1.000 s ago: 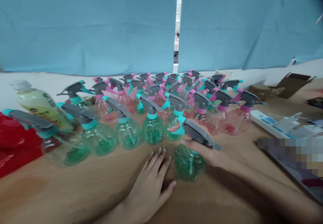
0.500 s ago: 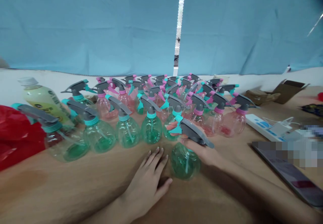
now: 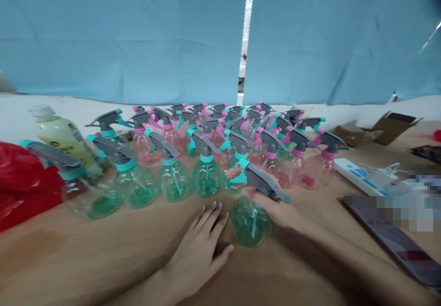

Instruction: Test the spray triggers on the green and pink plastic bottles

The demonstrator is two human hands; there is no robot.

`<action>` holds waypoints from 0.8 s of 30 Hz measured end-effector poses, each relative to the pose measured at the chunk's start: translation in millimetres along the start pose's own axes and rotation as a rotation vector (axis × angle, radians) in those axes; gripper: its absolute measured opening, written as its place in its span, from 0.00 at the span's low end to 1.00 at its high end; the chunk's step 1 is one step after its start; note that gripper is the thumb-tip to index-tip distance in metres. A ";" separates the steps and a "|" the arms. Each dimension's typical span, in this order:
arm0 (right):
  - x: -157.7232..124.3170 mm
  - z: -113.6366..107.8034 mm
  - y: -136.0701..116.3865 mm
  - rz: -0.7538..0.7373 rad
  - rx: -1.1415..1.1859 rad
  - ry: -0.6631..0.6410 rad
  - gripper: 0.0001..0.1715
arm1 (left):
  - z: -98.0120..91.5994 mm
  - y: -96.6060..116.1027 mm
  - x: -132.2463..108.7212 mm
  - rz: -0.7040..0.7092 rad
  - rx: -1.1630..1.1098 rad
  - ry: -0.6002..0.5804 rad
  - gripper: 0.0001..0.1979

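Observation:
My left hand (image 3: pixel 203 246) lies flat on the wooden table, palm down with its fingers apart, holding nothing. Just right of it a green see-through spray bottle (image 3: pixel 251 223) with a grey and teal trigger head stands near me. My right hand (image 3: pixel 272 205) is wrapped round that bottle's neck from the right, its fingers showing behind the teal trigger; the neck itself is mostly hidden. Behind both hands runs a front row of upright spray bottles, green ones such as this one (image 3: pixel 206 177) to the left and pink ones (image 3: pixel 319 168) to the right.
Several more spray bottles crowd behind the front row. At left are a red plastic bag (image 3: pixel 27 186) and a yellowish bottle with a white cap (image 3: pixel 62 136). To the right lie a white power strip (image 3: pixel 358 175), a dark phone (image 3: pixel 392 241) and an open cardboard box (image 3: pixel 392 127).

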State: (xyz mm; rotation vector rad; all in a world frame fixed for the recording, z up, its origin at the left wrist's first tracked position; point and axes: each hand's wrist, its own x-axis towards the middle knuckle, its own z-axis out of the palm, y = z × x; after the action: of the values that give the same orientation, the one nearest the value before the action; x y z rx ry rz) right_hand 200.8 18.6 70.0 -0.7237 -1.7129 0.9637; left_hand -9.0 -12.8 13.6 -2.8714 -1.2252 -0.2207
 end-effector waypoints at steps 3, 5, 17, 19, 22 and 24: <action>0.9 -0.3 1.6 -0.011 0.024 -0.004 0.25 | 0.6 -0.5 0.3 0.002 0.001 0.008 0.28; 1.4 -0.3 2.2 -0.008 0.026 -0.003 0.25 | 1.5 -0.8 0.0 0.008 0.000 0.014 0.29; -1.9 -1.1 6.3 -0.022 0.004 -0.008 0.26 | 3.6 -0.3 -1.5 0.007 -0.013 0.016 0.29; -2.4 -0.9 6.9 -0.014 -0.005 -0.001 0.26 | 2.7 0.3 -1.7 0.004 -0.021 0.015 0.29; -2.7 -0.7 7.5 0.002 -0.011 0.008 0.24 | 2.3 0.2 -1.7 0.003 -0.026 0.013 0.29; -2.8 -0.9 7.5 0.012 -0.011 0.009 0.24 | 2.8 -0.4 -1.7 0.004 -0.024 0.013 0.29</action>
State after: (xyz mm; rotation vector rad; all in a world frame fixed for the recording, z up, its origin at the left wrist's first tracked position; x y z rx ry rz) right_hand 202.8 20.3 62.4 -0.7453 -1.7084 0.9587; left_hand -10.1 -13.6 10.6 -2.8873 -1.2233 -0.2544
